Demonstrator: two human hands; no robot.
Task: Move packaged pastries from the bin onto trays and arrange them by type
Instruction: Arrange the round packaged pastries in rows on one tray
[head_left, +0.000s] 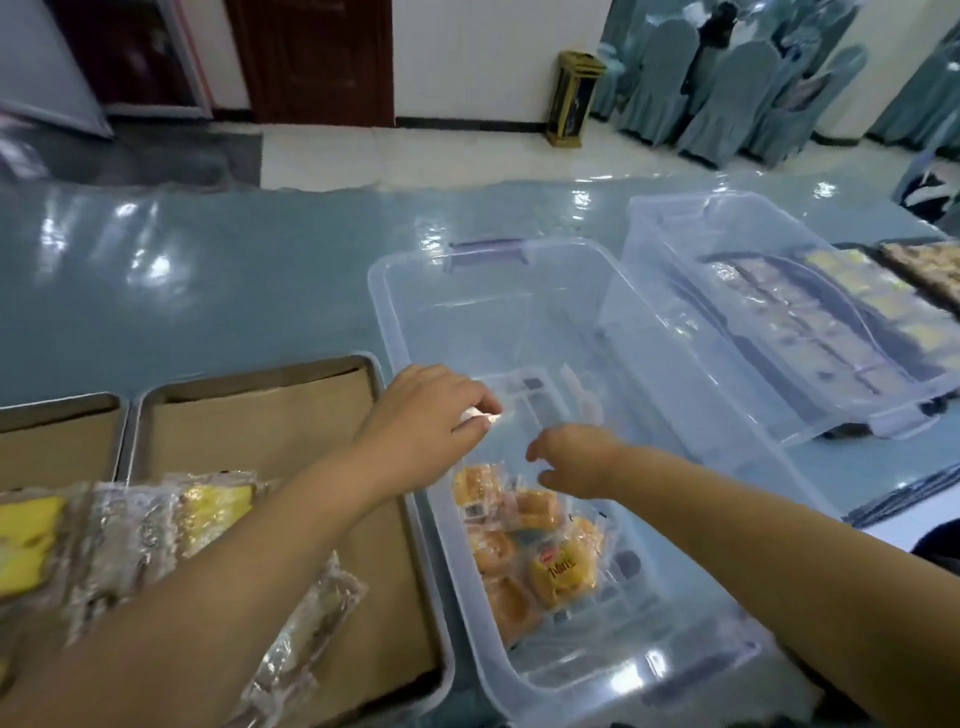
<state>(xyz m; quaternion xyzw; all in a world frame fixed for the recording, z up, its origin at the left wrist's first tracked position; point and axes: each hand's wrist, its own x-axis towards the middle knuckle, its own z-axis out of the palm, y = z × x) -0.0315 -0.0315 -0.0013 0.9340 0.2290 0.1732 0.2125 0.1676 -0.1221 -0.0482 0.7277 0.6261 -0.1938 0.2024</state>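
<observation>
Forearms (208, 571) across the bin (387, 312); left hand (426, 410), fingers (475, 401) tight on a white scrap (469, 415); right hand (579, 460), fingers (540, 448) slack, empty.

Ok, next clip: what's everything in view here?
clear bin: one, transparent, table centre
orange pastries: several packets, near end of that bin
second bin: one, transparent, tilted, right of first
paper-lined trays: two, brown liners, left
wrapped pastries: several, yellow and pale, front of left trays
filled trays: at least two, dark, far right
table: one, glossy blue-green
covered chairs: several, teal, back right
litter stand: one, gold and black, by wall
left hand: one, pinching small whitish item over bin
right hand: one, loosely curled, empty, inside bin
</observation>
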